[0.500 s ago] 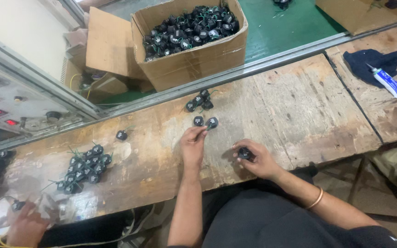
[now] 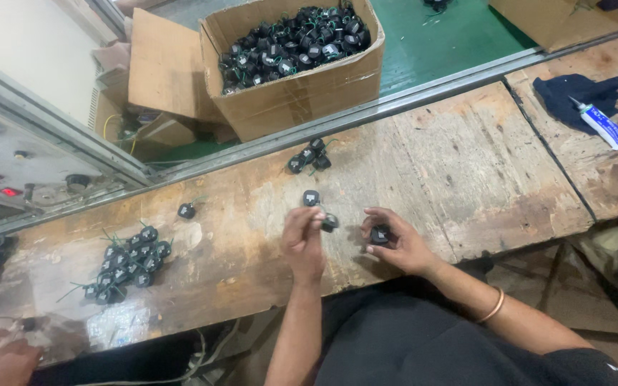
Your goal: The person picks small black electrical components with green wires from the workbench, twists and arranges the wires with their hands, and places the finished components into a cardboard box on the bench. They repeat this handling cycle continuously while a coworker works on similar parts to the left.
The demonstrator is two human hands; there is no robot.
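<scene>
- The small part (image 2: 379, 234) in your right hand (image 2: 398, 246) is black.
- Your counter (image 2: 452, 164) is worn brown wood with pale patches.
- The cardboard box (image 2: 302, 93) is tan, its parts black.
- The cloth (image 2: 574, 96) is dark blue.
- The floor (image 2: 445, 36) is green.

Both forearms reached up over the near edge of the worktop. The left hand (image 2: 303, 239) was curled, fingertips pinched together (apparently gripping something small). The right hand (image 2: 395, 243) lay just beside it, palm up, fingers cupped.

Small black round part (image 2: 330, 222) pinched in left fingers; another (image 2: 380, 234) cupped in right palm
</scene>
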